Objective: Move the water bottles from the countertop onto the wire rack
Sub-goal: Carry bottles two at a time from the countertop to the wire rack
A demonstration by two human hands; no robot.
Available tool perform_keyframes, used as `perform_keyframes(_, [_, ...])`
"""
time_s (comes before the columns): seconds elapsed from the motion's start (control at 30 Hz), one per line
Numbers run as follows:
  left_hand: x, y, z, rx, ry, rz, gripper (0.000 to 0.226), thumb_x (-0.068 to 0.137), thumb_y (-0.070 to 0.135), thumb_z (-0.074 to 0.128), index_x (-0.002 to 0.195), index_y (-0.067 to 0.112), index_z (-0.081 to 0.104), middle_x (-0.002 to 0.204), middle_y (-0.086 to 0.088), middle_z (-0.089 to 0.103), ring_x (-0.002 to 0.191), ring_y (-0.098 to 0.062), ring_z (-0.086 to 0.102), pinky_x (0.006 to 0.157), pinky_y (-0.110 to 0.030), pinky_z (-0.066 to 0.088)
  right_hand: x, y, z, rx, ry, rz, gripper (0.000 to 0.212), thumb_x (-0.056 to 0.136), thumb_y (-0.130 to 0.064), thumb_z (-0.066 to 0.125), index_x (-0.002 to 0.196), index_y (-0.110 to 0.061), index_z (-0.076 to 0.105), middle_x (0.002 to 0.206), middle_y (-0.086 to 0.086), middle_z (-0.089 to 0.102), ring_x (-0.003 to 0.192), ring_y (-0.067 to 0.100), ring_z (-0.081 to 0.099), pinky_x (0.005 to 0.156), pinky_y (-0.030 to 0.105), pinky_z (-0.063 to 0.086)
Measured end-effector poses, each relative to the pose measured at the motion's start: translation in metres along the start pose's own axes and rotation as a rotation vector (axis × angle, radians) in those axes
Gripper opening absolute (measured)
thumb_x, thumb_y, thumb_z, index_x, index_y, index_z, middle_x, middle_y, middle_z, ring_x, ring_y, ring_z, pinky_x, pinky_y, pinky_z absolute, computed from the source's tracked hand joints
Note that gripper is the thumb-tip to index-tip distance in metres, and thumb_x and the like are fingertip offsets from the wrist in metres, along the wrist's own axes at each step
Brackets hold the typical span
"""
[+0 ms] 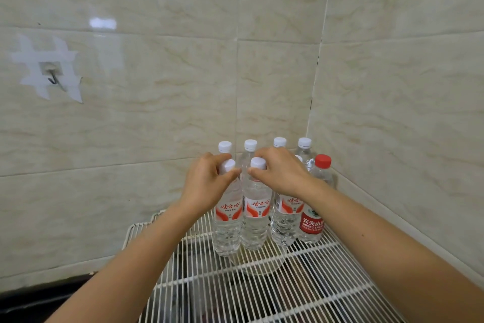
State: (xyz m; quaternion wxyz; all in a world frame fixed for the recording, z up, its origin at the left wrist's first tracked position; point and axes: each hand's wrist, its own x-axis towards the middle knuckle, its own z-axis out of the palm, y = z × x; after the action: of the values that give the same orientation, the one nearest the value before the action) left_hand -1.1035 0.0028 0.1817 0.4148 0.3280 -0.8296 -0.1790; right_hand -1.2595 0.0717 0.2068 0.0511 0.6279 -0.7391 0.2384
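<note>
Water bottles (255,218) crowded on wire rack (314,283) by tiled walls (157,113); left hand (204,181), right hand (280,171) each pinching one's neck.

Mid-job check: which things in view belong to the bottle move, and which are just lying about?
In the job:
left hand, gripping the front-left bottle
right hand, gripping the bottle beside it
red-capped bottle
other white-capped bottles
wire rack, on which all the bottles stand

Just there:
taped wall hook
pale bowl, seemingly under the rack

White wire rack (301,283), upright water bottles (255,218)
</note>
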Motion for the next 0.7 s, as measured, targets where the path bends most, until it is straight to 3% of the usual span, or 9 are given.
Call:
perform_keyframes(0.1, [-0.002,-0.005,0.002,0.000,0.010,0.001,0.017,0.082,0.035,0.068,0.090,0.020,0.066,0.076,-0.016,0.061,0.073,-0.026,0.057,0.071,-0.043,0.050,0.001,-0.001,0.000,-0.014,-0.008,0.012,0.026,0.085,-0.038,0.061,0.081,-0.012,0.062,0.078,0.003,0.063,0.073,0.022,0.060,0.051,0.029,0.039])
perform_keyframes(0.23, [-0.003,-0.015,0.006,-0.009,0.021,-0.034,0.042,0.081,0.041,0.068,0.118,0.024,0.063,0.086,-0.002,0.057,0.081,-0.017,0.055,0.079,-0.035,0.050,0.000,0.000,-0.001,0.032,-0.026,0.024,0.026,0.083,-0.037,0.064,0.080,-0.011,0.061,0.077,0.002,0.062,0.074,0.022,0.060,0.059,0.036,0.046])
perform_keyframes(0.37, [-0.003,-0.018,0.010,-0.027,0.018,-0.047,0.048,0.082,0.043,0.066,0.125,0.025,0.059,0.091,0.000,0.055,0.086,-0.015,0.054,0.083,-0.033,0.049,0.000,0.001,-0.005,0.073,-0.063,0.022,0.029,0.084,-0.033,0.065,0.067,-0.013,0.052,0.066,-0.002,0.051,0.066,0.019,0.052,0.057,0.034,0.040])
perform_keyframes(0.7, [-0.014,-0.017,0.012,-0.041,-0.050,-0.031,0.056,0.089,0.039,0.058,0.140,0.024,0.040,0.126,-0.003,0.057,0.111,-0.018,0.053,0.091,-0.032,0.044,-0.005,-0.003,-0.004,0.105,-0.072,0.022,0.023,0.084,-0.028,0.062,0.078,-0.006,0.060,0.075,0.007,0.061,0.076,0.027,0.060,0.065,0.042,0.049])
